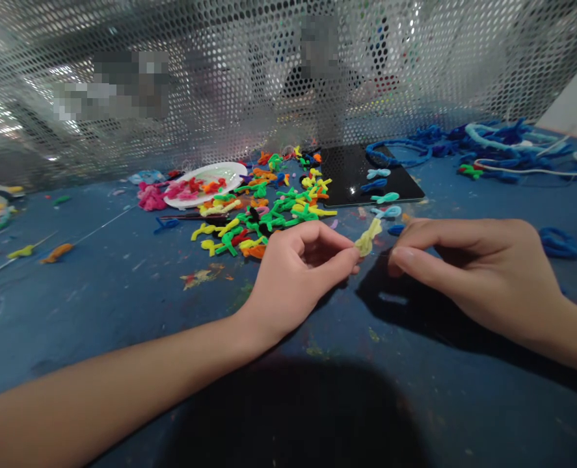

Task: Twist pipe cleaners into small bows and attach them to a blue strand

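My left hand pinches a pale yellow twisted fuzzy piece between thumb and fingertips, just above the blue table. Close by on the right, my right hand has its thumb and forefinger pressed together; whatever they grip is too small to make out. Light blue looped pieces lie just beyond the yellow one. A pile of green, yellow, orange and black fuzzy pieces spreads behind my left hand.
A white plate holds pink and red pieces. Behind stand a black flat panel and a perforated metal screen, with people beyond it. Blue fuzzy coils lie at the back right, a blue bundle nearer.
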`<move>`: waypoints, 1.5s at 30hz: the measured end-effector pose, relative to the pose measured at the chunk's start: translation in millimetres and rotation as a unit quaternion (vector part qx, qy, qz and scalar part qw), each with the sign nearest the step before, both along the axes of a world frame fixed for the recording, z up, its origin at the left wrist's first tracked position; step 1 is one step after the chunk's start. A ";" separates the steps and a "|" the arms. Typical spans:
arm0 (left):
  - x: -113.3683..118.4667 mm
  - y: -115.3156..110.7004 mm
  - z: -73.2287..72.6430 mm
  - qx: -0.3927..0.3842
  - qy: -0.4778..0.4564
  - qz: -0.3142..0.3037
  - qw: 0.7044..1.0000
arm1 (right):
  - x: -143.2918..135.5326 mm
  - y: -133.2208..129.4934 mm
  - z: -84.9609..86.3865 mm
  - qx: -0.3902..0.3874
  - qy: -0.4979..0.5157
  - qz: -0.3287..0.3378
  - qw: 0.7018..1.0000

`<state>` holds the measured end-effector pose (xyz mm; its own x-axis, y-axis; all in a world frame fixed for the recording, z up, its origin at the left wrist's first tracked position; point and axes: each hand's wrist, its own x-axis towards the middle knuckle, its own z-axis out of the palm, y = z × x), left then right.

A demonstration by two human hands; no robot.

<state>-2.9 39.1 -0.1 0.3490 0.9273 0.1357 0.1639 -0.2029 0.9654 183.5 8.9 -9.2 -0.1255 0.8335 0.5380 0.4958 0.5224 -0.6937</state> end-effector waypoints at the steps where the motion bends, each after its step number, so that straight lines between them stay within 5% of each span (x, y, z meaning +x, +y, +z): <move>1: 0.0 -0.1 0.0 0.001 -0.002 -0.002 1.000 | 0.0 -0.2 -0.3 0.005 -0.004 -0.007 1.000; 18: -0.5 -3.1 -1.2 0.026 0.017 -0.020 0.999 | -4.0 -4.3 1.5 0.068 -0.064 -0.033 0.995; 24: -1.4 -4.2 -3.7 0.144 0.061 -0.034 0.987 | -3.2 -1.4 -0.2 0.034 -0.102 0.013 0.994; 27: -5.6 -1.1 -5.7 0.266 0.102 -0.054 0.957 | -0.9 0.0 -2.4 -0.008 -0.069 0.032 0.997; 31: -14.2 8.7 -6.8 0.439 0.165 -0.106 0.877 | 2.4 0.6 -3.5 -0.028 -0.016 0.021 0.999; 38: -17.3 12.3 1.1 0.603 0.251 -0.169 0.738 | 1.8 3.2 -0.8 -0.065 -0.030 0.079 0.994; 41: -14.7 8.7 6.0 0.632 0.256 -0.196 0.705 | 2.8 5.9 -1.3 -0.094 -0.008 0.104 0.990; 45: -14.0 7.2 7.6 0.640 0.253 -0.198 0.698 | 4.9 7.5 -1.7 -0.125 -0.022 0.116 0.985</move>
